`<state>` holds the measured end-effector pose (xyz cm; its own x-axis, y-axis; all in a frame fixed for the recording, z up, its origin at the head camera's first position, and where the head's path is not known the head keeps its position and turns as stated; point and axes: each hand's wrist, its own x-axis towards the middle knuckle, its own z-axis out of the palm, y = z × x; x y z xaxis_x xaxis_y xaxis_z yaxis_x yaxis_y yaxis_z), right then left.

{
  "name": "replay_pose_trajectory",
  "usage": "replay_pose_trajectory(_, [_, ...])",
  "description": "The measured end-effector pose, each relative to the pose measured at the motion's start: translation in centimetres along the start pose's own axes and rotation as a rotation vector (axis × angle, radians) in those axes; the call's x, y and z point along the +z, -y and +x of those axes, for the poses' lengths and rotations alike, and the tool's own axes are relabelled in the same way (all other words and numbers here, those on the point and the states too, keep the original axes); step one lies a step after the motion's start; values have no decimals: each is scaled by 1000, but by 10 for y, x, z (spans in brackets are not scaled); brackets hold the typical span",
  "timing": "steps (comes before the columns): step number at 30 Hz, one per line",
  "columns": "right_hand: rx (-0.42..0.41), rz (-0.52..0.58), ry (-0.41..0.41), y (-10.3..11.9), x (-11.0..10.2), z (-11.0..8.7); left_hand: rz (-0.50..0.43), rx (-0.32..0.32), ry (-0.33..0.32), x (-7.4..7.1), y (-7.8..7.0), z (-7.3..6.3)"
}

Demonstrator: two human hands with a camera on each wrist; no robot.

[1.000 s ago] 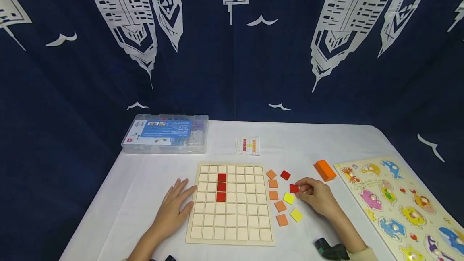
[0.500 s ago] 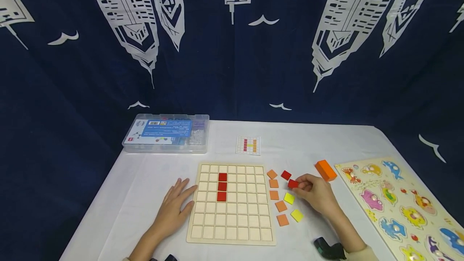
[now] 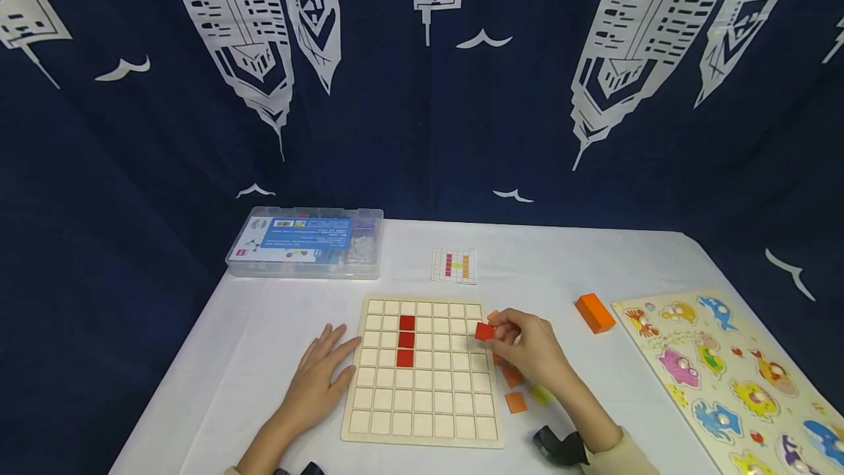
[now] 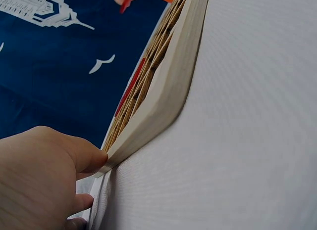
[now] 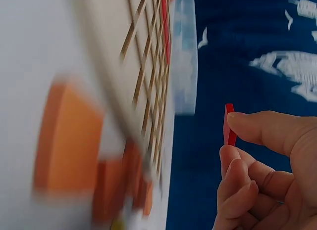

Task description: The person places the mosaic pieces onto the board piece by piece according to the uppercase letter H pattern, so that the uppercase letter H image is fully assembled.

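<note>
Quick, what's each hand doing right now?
Left hand: open, flat on the table, touching the grid board at its left edge.
Right hand: pinching a red tile.

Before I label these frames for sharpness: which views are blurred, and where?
Head view: sharp, evenly lit, straight edges bowed by the wide lens. Left wrist view: sharp on the board edge and left hand. Right wrist view: the board and orange tiles smear; the right hand and its red tile stay crisp.

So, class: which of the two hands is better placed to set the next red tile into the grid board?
The right hand: it already pinches a red tile over the grid board. The left hand lies flat against the board's left edge.
</note>
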<state>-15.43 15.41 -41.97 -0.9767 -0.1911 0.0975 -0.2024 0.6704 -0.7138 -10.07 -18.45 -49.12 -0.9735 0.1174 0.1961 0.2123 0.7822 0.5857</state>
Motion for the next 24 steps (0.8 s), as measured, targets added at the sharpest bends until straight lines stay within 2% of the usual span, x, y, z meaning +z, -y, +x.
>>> replay_pose_trajectory(7, [-101, 58, 78, 27, 31, 0, 1, 0, 1, -1, 0, 0])
replay_pose_trajectory(13, [-187, 66, 146, 43, 54, 0, -2, -2, 3, -1, -1, 0])
replay_pose_trajectory(19, [-217, 52, 235, 51, 72, 1, 3, -3, 6, -1, -1, 0])
replay_pose_trajectory(24, [-232, 67, 269, 52, 84, -1, -2, 3, 2, -1, -2, 0])
